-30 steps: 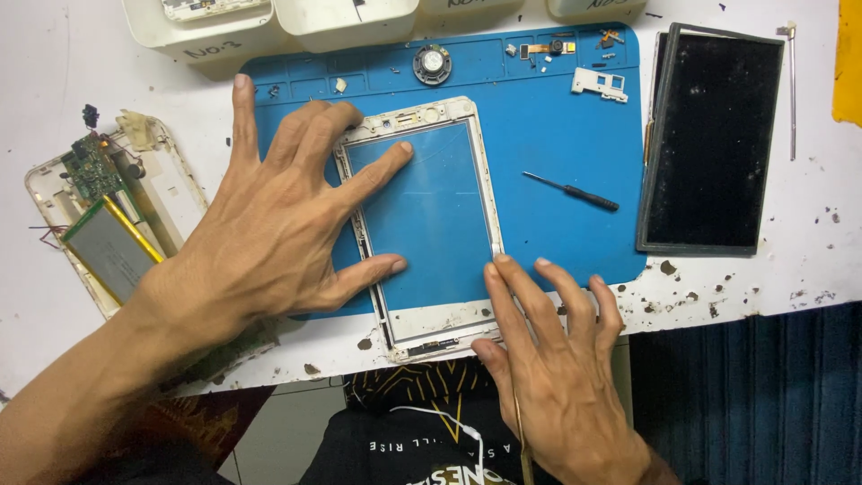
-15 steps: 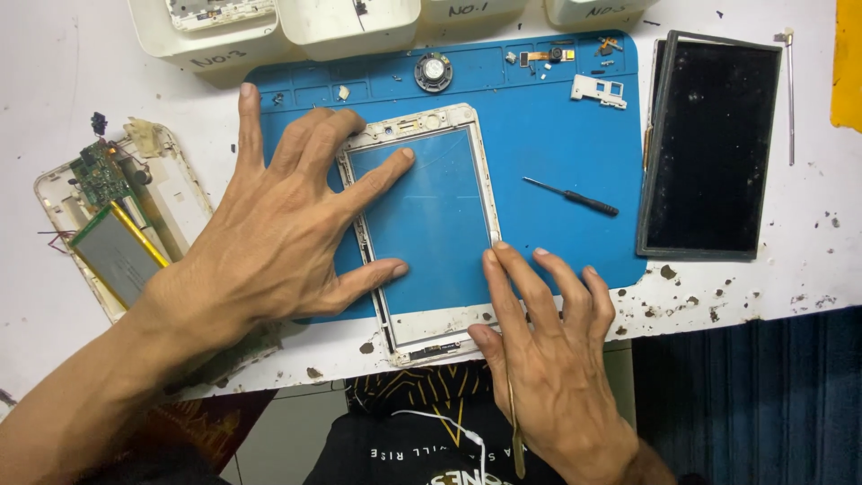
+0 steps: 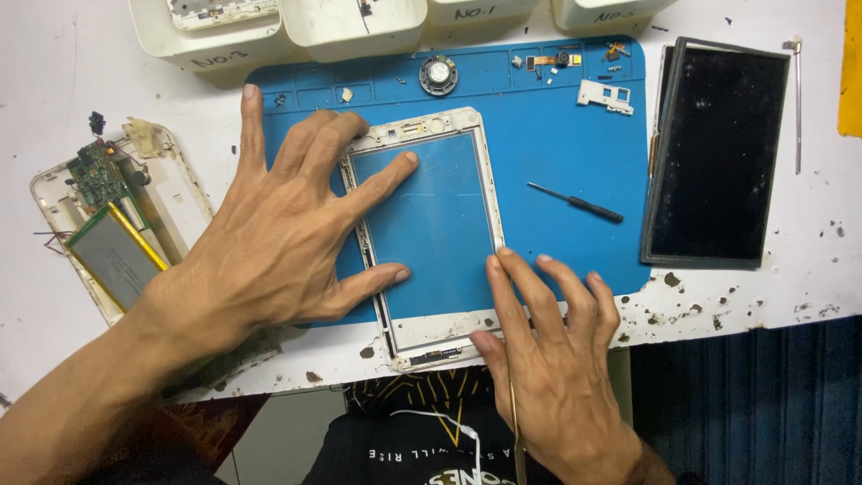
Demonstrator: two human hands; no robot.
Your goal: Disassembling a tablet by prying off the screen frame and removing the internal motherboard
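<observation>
A white tablet frame (image 3: 489, 193) with a clear glass panel lies on the blue work mat (image 3: 557, 144). My left hand (image 3: 278, 242) is spread flat over the frame's left side, with index finger and thumb resting on the glass. My right hand (image 3: 552, 359) rests at the frame's lower right corner, its fingertips on the right edge and its thumb at the bottom edge. A thin metal pry strip (image 3: 514, 422) runs between that thumb and index finger towards my body. Its tip is hidden under the fingers.
A small black screwdriver (image 3: 575, 203) lies on the mat right of the frame. A dark screen panel (image 3: 714, 153) sits at the right. An opened tablet back with circuit board and battery (image 3: 112, 251) lies left. White bins (image 3: 350, 22) line the far edge, with a round speaker (image 3: 438, 74) and small parts nearby.
My right hand has crept slightly up along the frame's right edge. My left hand stays spread on the frame.
</observation>
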